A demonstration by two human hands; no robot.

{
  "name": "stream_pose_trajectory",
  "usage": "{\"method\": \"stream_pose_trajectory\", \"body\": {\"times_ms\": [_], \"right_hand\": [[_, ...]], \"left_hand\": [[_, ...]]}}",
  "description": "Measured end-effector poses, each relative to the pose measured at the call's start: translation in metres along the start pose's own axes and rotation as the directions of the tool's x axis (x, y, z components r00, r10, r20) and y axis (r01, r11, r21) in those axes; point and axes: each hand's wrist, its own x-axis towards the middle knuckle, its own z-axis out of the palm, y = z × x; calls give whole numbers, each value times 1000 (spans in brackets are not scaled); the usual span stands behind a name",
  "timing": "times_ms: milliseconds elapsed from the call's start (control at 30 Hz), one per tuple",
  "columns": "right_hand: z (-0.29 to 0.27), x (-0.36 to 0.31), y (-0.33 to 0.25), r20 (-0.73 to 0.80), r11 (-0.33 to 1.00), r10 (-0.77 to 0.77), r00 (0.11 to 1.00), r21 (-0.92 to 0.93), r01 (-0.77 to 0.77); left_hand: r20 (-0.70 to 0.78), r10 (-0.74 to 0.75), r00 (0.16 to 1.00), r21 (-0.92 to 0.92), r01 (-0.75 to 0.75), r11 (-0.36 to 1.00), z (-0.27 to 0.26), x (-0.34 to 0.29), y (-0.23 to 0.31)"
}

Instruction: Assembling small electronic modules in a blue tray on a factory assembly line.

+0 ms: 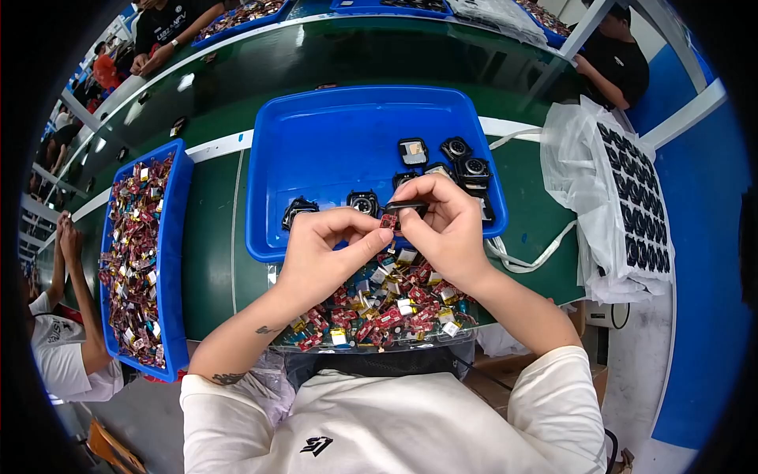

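Both hands meet over the near edge of a large blue tray. Between finger and thumb, my left hand pinches a small red circuit board. Right beside it, my right hand is closed on a black watch case, partly hidden by the fingers. Board and case touch or nearly touch; whether they are joined I cannot tell. Several black watch cases lie in the tray, one just beyond my left fingers and one farther back. Below my hands spreads a pile of red circuit boards with small batteries.
On the left stands a long blue bin full of boards and batteries. To the right, a stack of trays holds rows of black parts beside white plastic wrap. A white strap lies near the tray. Other people work around the green table.
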Motion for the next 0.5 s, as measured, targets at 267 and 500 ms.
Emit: {"method": "stream_pose_trajectory", "body": {"times_ms": [267,500], "right_hand": [[-2,-2,-2,61,991,-109,992,-65,113],[-4,-2,-7,145,999,-42,989,-2,43]], "left_hand": [[-88,-187,979,-163,171,972,3,5,12],[-215,-61,975,-30,56,998,6,3,-5]]}}
